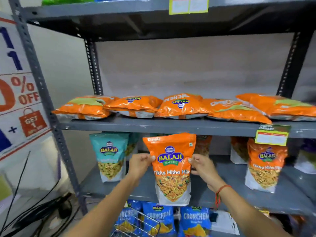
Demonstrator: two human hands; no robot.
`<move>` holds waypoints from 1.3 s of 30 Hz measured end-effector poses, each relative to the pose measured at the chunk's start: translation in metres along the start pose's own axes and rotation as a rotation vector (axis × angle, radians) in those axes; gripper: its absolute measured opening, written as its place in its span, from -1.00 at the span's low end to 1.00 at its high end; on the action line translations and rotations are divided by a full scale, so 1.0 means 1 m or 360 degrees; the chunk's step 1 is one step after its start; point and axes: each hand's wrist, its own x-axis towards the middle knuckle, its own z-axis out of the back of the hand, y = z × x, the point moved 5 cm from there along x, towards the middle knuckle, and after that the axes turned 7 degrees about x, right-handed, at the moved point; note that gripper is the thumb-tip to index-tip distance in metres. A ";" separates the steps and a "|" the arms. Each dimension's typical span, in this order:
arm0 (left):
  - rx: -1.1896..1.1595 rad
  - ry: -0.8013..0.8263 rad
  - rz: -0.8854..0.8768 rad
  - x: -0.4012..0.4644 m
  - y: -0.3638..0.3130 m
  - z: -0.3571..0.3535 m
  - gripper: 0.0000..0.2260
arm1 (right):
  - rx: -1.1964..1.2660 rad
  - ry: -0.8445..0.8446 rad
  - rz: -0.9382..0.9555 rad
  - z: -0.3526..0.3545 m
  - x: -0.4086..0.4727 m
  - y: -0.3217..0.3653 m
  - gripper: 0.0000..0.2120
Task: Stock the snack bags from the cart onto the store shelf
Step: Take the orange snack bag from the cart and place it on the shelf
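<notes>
- The left hand [139,162] and right hand [202,165] have their fingers closed on the side edges of the orange snack bag [171,168], upright before the lower shelf [222,194].
- Open shelf lies between the teal bag [110,156] and the standing orange bag [264,165].
- 5 orange bags [181,106] lie flat above.

Snack bag [171,168] is glossy printed plastic, pretty smooth. Flat orange bags [181,106] above are shinier and crinkled. Shelf [171,126] looks like matt grey painted metal, a bit scuffed. Price tag [271,136] seems paper.
</notes>
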 end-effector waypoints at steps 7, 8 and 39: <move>0.0066 -0.0102 0.0117 0.049 0.021 -0.110 -0.83 | -0.0233 -0.0221 -0.0079 0.090 0.054 -0.065 -0.80; 0.0061 -0.0099 0.0128 0.056 0.022 -0.126 -0.81 | -0.0257 -0.0243 -0.0081 0.102 0.062 -0.072 -0.80; -0.0364 -0.0478 0.0165 0.041 0.036 -0.032 -0.78 | 0.0444 -0.0290 0.0201 -0.003 0.071 -0.036 -0.92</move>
